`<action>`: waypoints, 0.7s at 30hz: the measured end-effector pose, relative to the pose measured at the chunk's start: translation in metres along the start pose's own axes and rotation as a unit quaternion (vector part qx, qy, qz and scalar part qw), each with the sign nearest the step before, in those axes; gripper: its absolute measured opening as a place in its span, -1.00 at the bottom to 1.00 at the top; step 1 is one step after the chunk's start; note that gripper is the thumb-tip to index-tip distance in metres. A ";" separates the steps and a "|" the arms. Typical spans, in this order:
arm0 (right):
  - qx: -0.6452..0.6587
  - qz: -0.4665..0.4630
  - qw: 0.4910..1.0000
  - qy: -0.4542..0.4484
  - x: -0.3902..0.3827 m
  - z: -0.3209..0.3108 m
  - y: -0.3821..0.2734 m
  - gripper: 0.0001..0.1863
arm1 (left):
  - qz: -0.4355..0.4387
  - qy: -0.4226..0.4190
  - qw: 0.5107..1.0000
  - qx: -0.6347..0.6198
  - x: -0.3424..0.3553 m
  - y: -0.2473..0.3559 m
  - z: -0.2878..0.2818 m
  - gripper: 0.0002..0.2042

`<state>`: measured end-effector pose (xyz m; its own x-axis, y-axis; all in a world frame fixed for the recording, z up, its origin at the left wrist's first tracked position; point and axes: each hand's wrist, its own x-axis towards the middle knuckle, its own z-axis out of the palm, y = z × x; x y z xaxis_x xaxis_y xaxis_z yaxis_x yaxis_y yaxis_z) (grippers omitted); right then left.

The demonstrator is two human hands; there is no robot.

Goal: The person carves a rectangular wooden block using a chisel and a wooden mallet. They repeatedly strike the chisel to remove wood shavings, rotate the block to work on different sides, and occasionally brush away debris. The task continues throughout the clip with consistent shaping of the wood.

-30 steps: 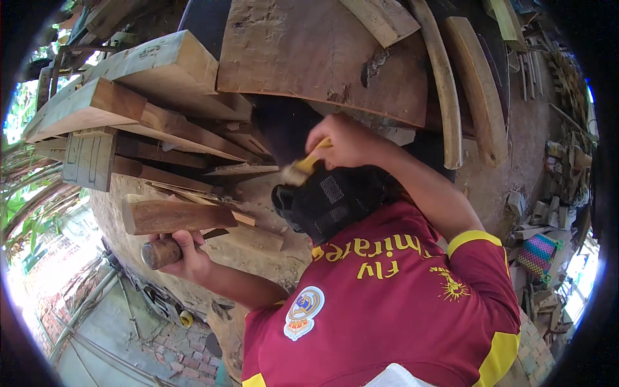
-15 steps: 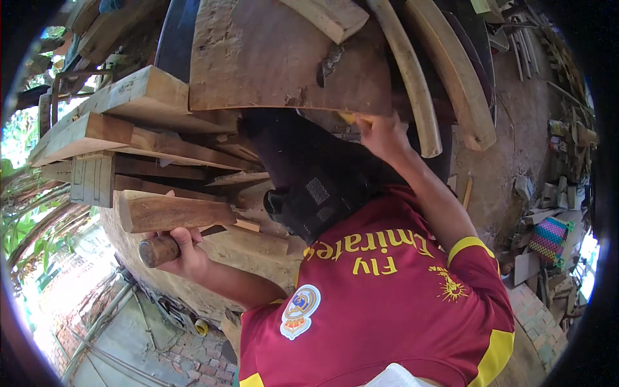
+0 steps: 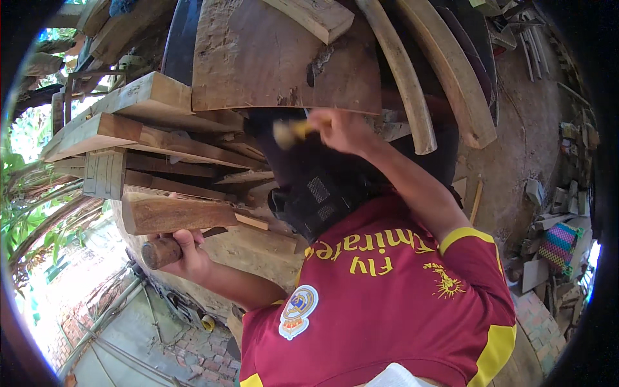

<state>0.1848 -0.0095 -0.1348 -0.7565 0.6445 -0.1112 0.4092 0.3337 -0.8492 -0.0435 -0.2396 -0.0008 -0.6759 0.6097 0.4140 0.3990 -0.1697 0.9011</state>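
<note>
And the right hand [image 3: 342,129] has it: its grip is wrapped round the yellow handle of a brush [image 3: 302,129], pale bristles pointing left and blurred. Half a second ago that hand is farther right, reaching up by the board's edge; now it swings left, and the brush sits over the dark trousers [image 3: 274,155], just below the edge of the wide brown board [image 3: 258,58]. So the sweep looks to be working at the leg rather than the wood, though whether the bristles touch cloth cannot be told.

Across to the left hand [image 3: 192,259], and there's no such action: that grip stays full, curled round a round wooden handle [image 3: 161,253], with a tapered wooden block [image 3: 180,214] lying just beyond it, its wide end to the left. Farther out, thick timbers [image 3: 148,93] crowd the left, a short wooden piece [image 3: 313,18] lies on the board, and two curved lengths of wood [image 3: 445,68] flank it on the right.
</note>
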 end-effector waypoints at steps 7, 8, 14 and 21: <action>-0.067 -0.112 0.988 -0.084 0.012 0.010 -0.033 -0.80 | 0.026 0.004 0.999 0.025 0.000 0.005 0.004 -0.48; 0.001 -0.071 0.994 -0.088 0.011 0.009 -0.034 -0.81 | 0.023 0.008 0.999 0.024 0.000 0.006 0.004 -0.48; -0.093 -0.076 0.993 0.012 0.011 0.001 -0.036 -0.82 | 0.029 -0.020 0.999 0.001 0.002 0.003 0.001 -0.49; 0.015 0.009 0.992 -0.127 -0.016 -0.009 -0.039 -0.81 | 0.032 0.002 0.999 0.000 0.001 0.011 0.000 -0.61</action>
<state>0.1851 -0.0263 -0.0948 -0.8546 0.4552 -0.2499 0.4115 0.2999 -0.8607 -0.0400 -0.2406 0.0098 -0.6518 0.5940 0.4716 0.4422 -0.2076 0.8726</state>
